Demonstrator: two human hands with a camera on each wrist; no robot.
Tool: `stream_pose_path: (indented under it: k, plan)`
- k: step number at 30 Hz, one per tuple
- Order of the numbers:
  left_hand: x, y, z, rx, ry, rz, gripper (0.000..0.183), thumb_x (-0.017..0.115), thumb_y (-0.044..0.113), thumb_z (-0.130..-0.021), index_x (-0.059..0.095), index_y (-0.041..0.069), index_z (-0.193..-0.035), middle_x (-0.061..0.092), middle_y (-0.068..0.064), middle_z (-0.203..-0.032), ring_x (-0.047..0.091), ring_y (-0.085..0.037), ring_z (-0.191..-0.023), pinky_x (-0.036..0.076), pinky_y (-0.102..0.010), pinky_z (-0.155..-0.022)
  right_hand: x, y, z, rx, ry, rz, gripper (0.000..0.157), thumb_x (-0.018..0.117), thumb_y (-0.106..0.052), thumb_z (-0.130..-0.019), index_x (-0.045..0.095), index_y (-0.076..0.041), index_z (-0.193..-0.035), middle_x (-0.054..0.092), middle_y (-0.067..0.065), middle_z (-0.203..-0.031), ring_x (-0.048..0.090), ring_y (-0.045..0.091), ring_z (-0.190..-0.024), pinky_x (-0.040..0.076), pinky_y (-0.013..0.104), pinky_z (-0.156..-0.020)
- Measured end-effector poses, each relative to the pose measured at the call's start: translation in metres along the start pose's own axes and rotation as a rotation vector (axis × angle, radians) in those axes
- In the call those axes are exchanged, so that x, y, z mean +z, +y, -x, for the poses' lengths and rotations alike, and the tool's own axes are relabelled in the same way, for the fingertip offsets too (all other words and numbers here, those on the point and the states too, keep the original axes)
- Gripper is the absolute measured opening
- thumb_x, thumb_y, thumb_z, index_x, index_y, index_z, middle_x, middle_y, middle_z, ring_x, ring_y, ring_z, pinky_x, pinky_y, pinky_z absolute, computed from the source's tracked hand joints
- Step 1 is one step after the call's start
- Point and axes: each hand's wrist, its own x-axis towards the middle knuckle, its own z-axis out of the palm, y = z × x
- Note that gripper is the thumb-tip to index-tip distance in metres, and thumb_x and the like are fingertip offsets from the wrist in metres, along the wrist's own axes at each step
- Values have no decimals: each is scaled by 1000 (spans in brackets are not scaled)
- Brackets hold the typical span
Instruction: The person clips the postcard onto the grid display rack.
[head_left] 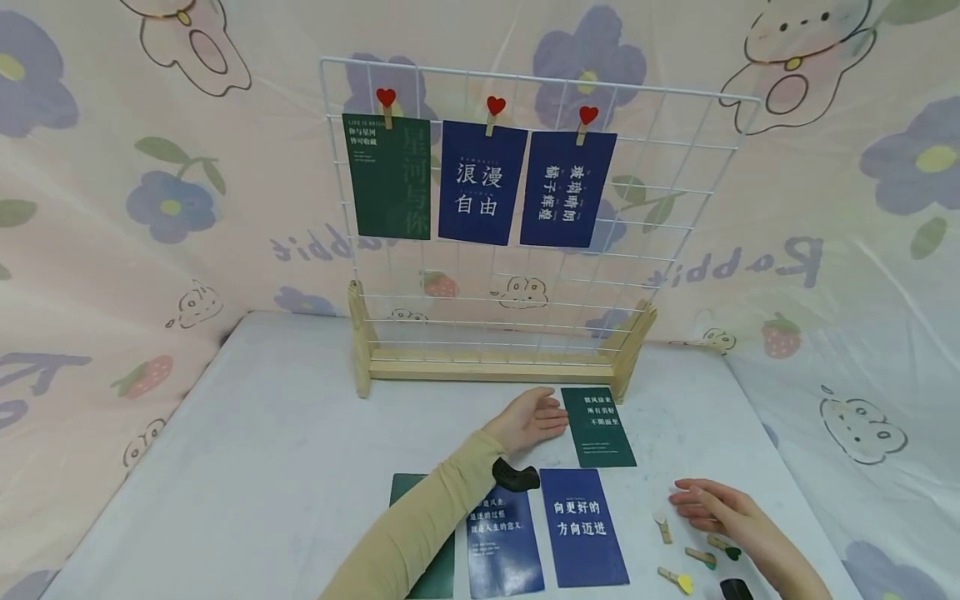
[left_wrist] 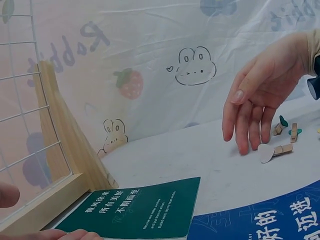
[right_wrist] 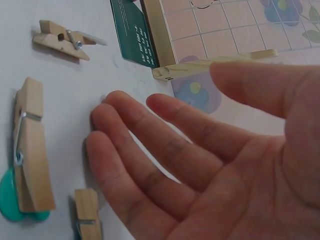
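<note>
We see a coated-metal grid [head_left: 540, 78] at twelve o'clock, its smooth wooden stand [head_left: 491, 369], a glossy paper card [head_left: 507, 554] at six, and wooden clothespins [head_left: 701, 557] with metal springs [right_wrist: 74, 40] between four and five.

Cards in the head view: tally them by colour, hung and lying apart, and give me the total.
Hung green card: 1
Hung blue cards: 2
Lying green cards: 2
Lying blue cards: 2
Total: 7

Left hand [head_left: 528, 422] was bare, below a long, creased khaki-yellow sleeve [head_left: 416, 525] and a chunky black wrist gadget [head_left: 515, 476]. Right hand [head_left: 726, 510] was bare too, with a tan cuff [left_wrist: 314, 47] plus another black gadget [left_wrist: 314, 87], lol.
</note>
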Motion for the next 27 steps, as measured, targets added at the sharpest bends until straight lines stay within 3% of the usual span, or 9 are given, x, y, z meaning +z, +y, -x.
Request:
stream_pose_path:
  k: [9,15,27]
  plan:
    - [3,-4,0,3,34,6,58,49,23,-99,32,-17,-137,41,-35,-134,40,-44,-128,37,-45,-106,2,1,1,-11,-15,5,66,43,-42,-101,37,13,-136,59,24,-123,62,30,-103,53,44,-88]
    - [7,-4,0,24,43,43,47,49,12,-99,37,-15,-135,40,-35,-135,41,-43,-127,37,-43,-106,3,0,-1,14,0,-20,69,44,-46,-100,38,12,-136,58,22,-124,61,28,-104,53,43,-88]
    - [16,-12,-4,62,87,-99,33,54,-3,-93,53,-14,-124,58,-26,-118,59,-31,-109,46,-37,-97,7,0,0,30,46,11,66,51,-46,-97,44,10,-133,63,17,-117,62,25,-97,54,40,-86]
